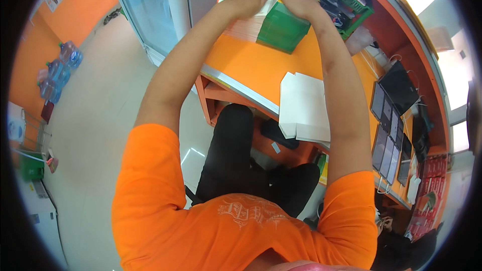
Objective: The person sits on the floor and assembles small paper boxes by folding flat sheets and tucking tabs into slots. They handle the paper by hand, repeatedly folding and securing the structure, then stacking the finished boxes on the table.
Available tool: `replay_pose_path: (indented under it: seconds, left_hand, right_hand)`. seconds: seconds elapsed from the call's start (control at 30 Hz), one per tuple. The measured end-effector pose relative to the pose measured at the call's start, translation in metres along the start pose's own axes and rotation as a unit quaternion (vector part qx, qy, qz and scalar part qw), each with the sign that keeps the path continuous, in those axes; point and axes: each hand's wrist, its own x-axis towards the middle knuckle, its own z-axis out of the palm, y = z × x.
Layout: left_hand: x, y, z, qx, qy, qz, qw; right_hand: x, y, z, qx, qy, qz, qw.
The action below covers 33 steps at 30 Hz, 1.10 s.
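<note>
At the far end of the orange table, both my arms reach forward over a row of flat cartons standing on edge. My left hand [246,2] is curled over the top of the pale carton stack [245,29], whose edges show as thin lines. My right hand [297,3] grips the top of the green cartons [283,27] beside it, with a bit of yellow under its fingers. The two hands meet at the thumbs; their fingertips are partly hidden. Nearer me, flat white cartons [303,103] lie at the table's front edge, partly under my right forearm.
A green basket [346,0] full of items stands at the back right. Several phones [386,155] and a black tablet [398,88] with cables lie on the right. Water bottles [59,73] stand on the floor at left. Another person's hand [385,222] shows at lower right.
</note>
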Motion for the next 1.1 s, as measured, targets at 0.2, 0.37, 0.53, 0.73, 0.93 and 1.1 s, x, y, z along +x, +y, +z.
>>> replay_pose_path:
  seconds: [0.2,0.37,0.53,0.73,0.93,1.1]
  left_hand:
    - [0.001,-0.013,0.021,-0.068,0.024,-0.006,0.997]
    - [0.013,-0.037,0.009,-0.29,-0.003,-0.034,0.957]
    - [-0.004,-0.013,-0.044,0.012,-0.114,-0.05,0.992]
    - [-0.006,-0.04,0.015,-0.297,-0.071,-0.029,0.952]
    - [0.009,-0.031,0.03,-0.247,-0.05,-0.027,0.967]
    - [0.027,-0.047,0.02,-0.206,0.223,-0.034,0.952]
  right_hand:
    - [-0.014,-0.011,0.013,-0.032,0.091,0.018,0.995]
    - [-0.035,-0.029,-0.017,-0.017,0.08,-0.066,0.994]
    - [-0.033,-0.03,-0.005,0.002,0.109,-0.059,0.992]
    - [-0.056,-0.04,-0.025,0.023,0.058,-0.082,0.995]
    - [-0.028,0.018,-0.012,0.23,0.194,-0.046,0.952]
    - [-0.166,0.024,-0.091,0.272,0.038,-0.138,0.952]
